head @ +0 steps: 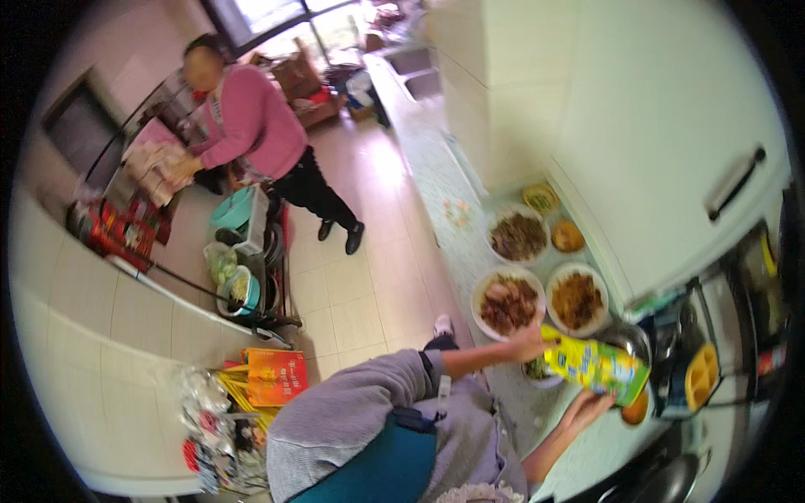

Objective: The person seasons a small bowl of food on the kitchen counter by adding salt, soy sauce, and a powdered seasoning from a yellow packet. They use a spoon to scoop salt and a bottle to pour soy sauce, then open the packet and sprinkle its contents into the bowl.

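Note:
A yellow-and-green printed plastic pouch (pixel 594 366) is held over the counter (pixel 462 214) between both my hands. My left hand (pixel 531 344) grips its narrower yellow end. At the green end, my right hand (pixel 588 409) supports the lower edge. Behind the pouch, a metal bowl (pixel 629 338) is partly hidden. A bowl of greens (pixel 536 370) sits below my left hand, also partly covered. Just beyond that hand is a white bowl of meat pieces (pixel 508 305), beside another bowl of brown food (pixel 575 300). An orange-brown round thing (pixel 635 410) shows near my right hand.
A bowl of shredded food (pixel 519 236) and two small bowls stand farther along the counter. At right are a yellow-orange compartmented holder (pixel 701 377) and a dark pan (pixel 670 481). Across the floor, a person in pink (pixel 267 126) holds cloth beside a loaded rack (pixel 251 276).

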Available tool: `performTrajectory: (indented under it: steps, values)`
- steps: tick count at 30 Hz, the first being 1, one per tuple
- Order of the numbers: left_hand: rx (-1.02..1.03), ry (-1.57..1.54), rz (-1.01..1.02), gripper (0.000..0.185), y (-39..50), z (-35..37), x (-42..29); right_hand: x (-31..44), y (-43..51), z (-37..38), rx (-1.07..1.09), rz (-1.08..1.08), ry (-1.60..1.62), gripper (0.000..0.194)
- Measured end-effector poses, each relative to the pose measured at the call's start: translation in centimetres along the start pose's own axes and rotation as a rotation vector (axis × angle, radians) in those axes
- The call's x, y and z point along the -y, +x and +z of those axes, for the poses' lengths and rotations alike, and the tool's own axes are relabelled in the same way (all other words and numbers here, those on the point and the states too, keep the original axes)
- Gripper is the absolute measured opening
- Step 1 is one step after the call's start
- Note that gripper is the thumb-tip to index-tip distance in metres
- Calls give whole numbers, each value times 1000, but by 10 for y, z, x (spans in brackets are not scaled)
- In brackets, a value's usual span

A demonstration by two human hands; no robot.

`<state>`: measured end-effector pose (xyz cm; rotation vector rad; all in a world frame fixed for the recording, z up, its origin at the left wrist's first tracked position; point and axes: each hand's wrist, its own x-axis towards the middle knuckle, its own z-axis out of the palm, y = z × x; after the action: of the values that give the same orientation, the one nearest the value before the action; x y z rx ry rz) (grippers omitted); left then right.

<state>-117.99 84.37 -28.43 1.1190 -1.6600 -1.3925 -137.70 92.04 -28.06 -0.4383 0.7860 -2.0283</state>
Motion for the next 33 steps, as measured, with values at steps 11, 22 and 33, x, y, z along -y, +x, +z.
performTrajectory:
  steps: [11, 22, 33]
  values:
    - [-54, -226, 292, 24, -7, 2, -15, 6, -1, 17, 18, -1, 73, 45]
    - [136, -249, 209, 39, -20, -11, -46, 7, 1, 6, 5, 34, 213, 46]
    - [13, -141, 189, 24, -20, -6, -39, 9, -6, 9, -212, 115, -30, 46]
